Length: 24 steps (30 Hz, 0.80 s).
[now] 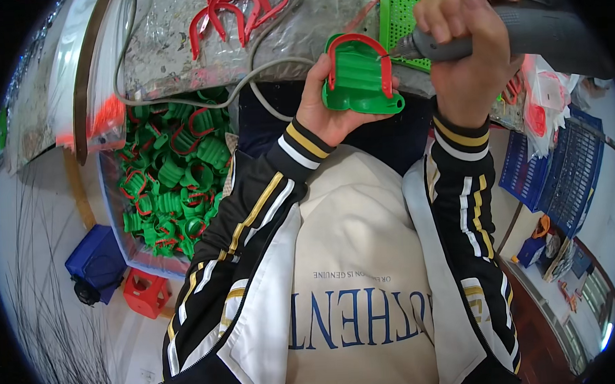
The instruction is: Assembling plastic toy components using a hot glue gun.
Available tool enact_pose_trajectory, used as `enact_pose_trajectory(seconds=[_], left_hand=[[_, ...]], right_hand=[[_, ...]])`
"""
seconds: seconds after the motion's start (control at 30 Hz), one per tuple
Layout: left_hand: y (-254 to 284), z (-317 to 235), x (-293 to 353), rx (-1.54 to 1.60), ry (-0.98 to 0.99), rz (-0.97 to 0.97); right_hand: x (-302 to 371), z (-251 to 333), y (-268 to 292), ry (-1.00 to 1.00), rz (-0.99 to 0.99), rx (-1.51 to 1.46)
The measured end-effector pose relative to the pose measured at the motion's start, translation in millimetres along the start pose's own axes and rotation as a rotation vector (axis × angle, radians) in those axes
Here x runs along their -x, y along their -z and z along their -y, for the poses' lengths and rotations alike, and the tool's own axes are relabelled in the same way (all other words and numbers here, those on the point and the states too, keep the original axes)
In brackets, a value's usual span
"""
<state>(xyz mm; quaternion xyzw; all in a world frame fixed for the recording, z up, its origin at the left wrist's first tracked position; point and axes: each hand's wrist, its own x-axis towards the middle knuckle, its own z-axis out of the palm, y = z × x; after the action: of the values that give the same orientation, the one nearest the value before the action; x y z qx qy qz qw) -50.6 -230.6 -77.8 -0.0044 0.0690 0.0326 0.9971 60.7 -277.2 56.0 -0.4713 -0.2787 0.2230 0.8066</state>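
We see left hand [320, 121] gripping green part [358, 69], red U-strip [357, 38] arching far; right hand [471, 58] gripping grey power tool [537, 34], long axis left-right, tip pointing left

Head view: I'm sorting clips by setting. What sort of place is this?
Probably a workshop: a power tool in the right hand, red plastic pieces on a worktable, and a tub of green parts.

Bright, even light | glare — lower right | edges curved, corners black
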Motion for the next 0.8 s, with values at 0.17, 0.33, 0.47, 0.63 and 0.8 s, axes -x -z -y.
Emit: enact_pose_trajectory(seconds=[0.17,0.33,0.47,0.63,0.8], left_hand=[[-5.3,2.2,0.3,0.022,-0.006,-0.037],[3.1,2.4,-0.3,0.039,0.018,-0.059],[1.8,2.2,0.2,-0.018,0.018,-0.064],[-3.4,3.0,1.9,-0.042,0.005,-0.144],[-0.2,1.4,2.7,-0.051,0.012,-0.145]], right_hand=[[12.2,-15.7,0.8,-0.194,0.074,-0.151],[19.1,-7.2,-29.4,-0.143,-0.039,-0.041],[22.4,-12.7,-31.5,-0.125,-0.062,-0.006],[20.6,-16.3,-28.2,-0.127,-0.065,-0.022],[22.6,-18.3,-27.7,-0.134,-0.049,-0.007]])
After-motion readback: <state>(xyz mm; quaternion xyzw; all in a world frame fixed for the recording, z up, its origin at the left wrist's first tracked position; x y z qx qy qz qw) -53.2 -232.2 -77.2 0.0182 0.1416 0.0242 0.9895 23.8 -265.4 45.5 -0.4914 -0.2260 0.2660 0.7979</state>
